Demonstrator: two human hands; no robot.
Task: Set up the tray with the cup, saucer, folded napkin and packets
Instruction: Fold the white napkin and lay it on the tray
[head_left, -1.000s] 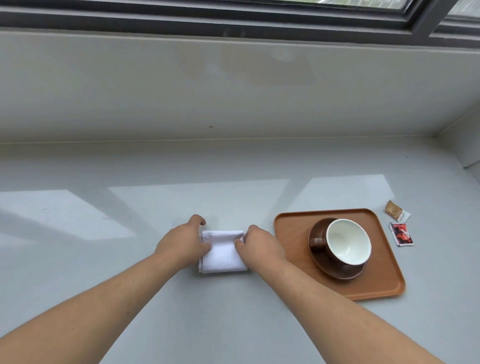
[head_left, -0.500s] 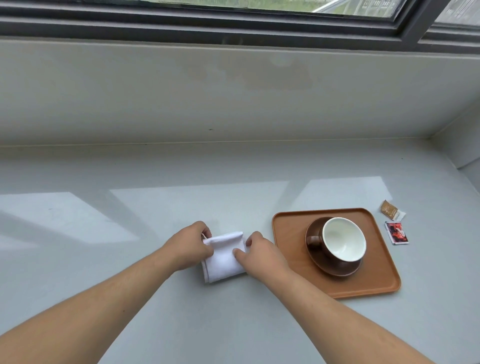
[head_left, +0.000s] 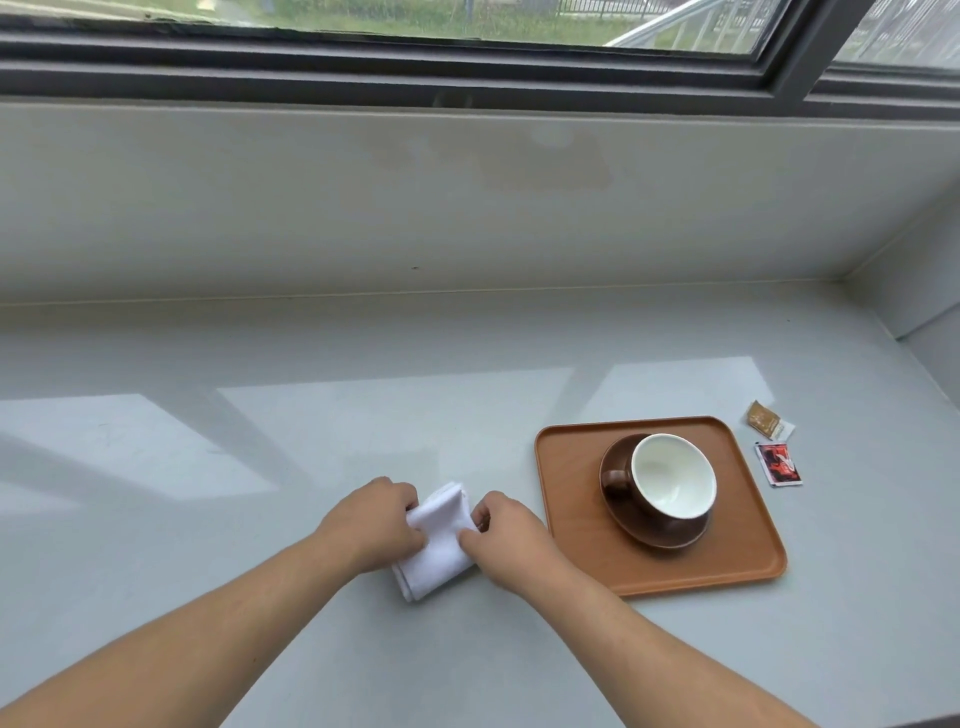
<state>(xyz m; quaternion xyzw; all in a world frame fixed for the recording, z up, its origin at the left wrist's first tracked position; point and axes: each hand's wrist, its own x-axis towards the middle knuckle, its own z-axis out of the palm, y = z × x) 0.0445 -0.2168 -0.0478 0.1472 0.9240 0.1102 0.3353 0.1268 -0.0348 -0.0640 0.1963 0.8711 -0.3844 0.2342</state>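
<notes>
A white folded napkin (head_left: 439, 545) lies on the grey counter just left of the tray. My left hand (head_left: 371, 522) grips its left side and my right hand (head_left: 511, 543) pinches its right side. The napkin sits turned at an angle, its far end raised slightly. An orange-brown tray (head_left: 576, 530) holds a brown saucer (head_left: 623, 525) with a brown cup (head_left: 672, 480), white inside, handle to the left. A brown packet (head_left: 766, 420) and a red packet (head_left: 778, 463) lie on the counter right of the tray.
The grey counter (head_left: 260, 467) runs wide to the left and ends at a low wall (head_left: 467, 197) under a window. A side wall (head_left: 930, 291) closes the right end. Bright light patches lie on the counter behind the hands.
Both hands have drawn closer together and turned the napkin clockwise, so it now looks narrower and slanted. The view has tilted up a little; tray, cup and packets stay put.
</notes>
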